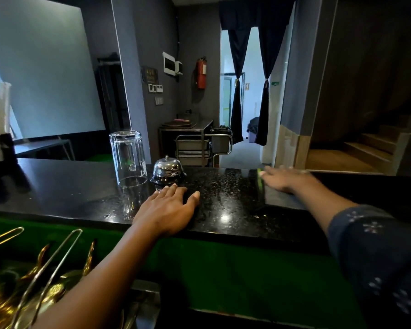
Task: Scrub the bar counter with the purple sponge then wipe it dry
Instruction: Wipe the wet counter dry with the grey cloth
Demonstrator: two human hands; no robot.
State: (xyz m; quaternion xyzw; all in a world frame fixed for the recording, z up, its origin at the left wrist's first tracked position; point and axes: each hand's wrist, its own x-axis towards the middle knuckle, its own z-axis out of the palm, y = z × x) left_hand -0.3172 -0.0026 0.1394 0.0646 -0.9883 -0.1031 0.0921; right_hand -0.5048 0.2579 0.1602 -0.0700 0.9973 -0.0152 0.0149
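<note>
Nearest: gilt utensils and wire tongs [45, 269] in a tray below the counter lip, lower left; clear of the work.

Left hand [169, 210] flat on the bar counter [81, 186], palm down, fingers spread, grasping nothing. Reads as a brace. Fingertips just short of the service bell [167, 170].

Counter surface between the hands speckled and glistening, probably wet film, though granite fleck and droplets hard to separate under the glare.

Right hand [287, 178] farther out, motion-blurred, pressed flat over a dark pad with a green edge showing at the fingertips. Presumably the sponge [260, 180]; purple colour not confirmable in this light. Grip form under the palm not visible; press rather than pinch, apparently.

Step judged: scrubbing, right portion of counter. Drying not yet started; no cloth in view.

For doing it well:
- Keep palm weight over the whole pad, overlapping strokes, near edge to far edge.
- Work leftward toward the bell and the inverted glass mug [128, 159] just beside it.
- Lift both aside before passing; glass light and easily tipped by a sweeping forearm.
- Keep left brace off the wet patch.
</note>
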